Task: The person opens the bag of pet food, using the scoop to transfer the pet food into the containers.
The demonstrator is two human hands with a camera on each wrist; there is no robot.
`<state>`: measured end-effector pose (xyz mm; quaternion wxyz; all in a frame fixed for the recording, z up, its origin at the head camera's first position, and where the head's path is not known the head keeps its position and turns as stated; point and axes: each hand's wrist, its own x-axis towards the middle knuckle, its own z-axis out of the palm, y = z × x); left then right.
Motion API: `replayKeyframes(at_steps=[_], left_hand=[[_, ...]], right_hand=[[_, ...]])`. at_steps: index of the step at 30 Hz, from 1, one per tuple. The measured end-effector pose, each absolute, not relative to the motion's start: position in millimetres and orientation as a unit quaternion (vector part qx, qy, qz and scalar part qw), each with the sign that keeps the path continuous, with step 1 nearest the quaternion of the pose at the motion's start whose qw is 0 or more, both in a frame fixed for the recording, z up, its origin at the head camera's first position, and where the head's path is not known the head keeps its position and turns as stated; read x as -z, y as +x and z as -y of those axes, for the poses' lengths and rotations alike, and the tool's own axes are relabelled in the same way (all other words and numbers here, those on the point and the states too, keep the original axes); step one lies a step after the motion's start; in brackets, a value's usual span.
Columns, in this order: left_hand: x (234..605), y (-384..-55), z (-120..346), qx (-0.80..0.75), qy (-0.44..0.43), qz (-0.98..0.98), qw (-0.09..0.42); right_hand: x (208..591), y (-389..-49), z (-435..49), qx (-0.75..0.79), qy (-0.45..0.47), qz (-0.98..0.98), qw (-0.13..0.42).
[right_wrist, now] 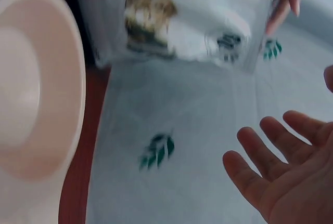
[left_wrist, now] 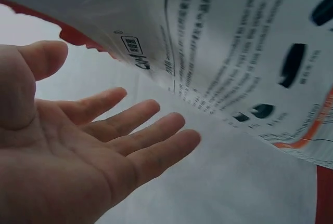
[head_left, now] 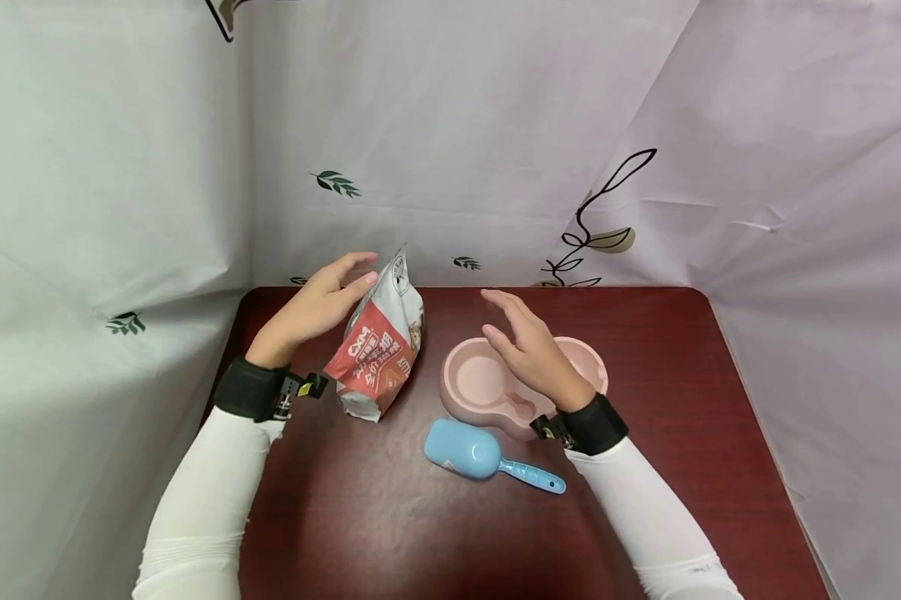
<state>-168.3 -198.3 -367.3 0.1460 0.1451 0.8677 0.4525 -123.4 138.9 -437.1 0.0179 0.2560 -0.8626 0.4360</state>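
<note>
A red and white kitten food bag (head_left: 378,354) stands on the left part of the table, leaning a little. My left hand (head_left: 318,302) is beside the bag's upper left edge. In the left wrist view, the fingers (left_wrist: 156,154) are spread loosely and hold nothing, with the bag's printed back (left_wrist: 208,47) above them. Over the pink double bowl (head_left: 450,392), my right hand (head_left: 528,346) hovers with relaxed fingers and partly hides it. The right wrist view shows that hand (right_wrist: 291,167) holding nothing. In front of the bowl lies a blue scoop (head_left: 465,450), handle pointing right.
The dark red table (head_left: 668,375) ends against a pale curtain (head_left: 450,125) printed with leaves, at the back and both sides. Both wrists carry black straps (head_left: 247,390) with small cameras.
</note>
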Motion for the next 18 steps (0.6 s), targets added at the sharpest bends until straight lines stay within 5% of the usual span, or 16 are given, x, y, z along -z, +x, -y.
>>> replayKeyframes(at_steps=[6, 18], left_hand=[[366.6, -179.8, 188.2, -0.434, 0.16, -0.866, 0.19], [366.4, -194.9, 175.1, -0.384, 0.161, -0.889, 0.19]], right_hand=[[435.1, -132.9, -116.8, -0.445, 0.279, 0.851, -0.014], [430.5, -157.3, -79.3, -0.453, 0.286, 0.843, -0.055]])
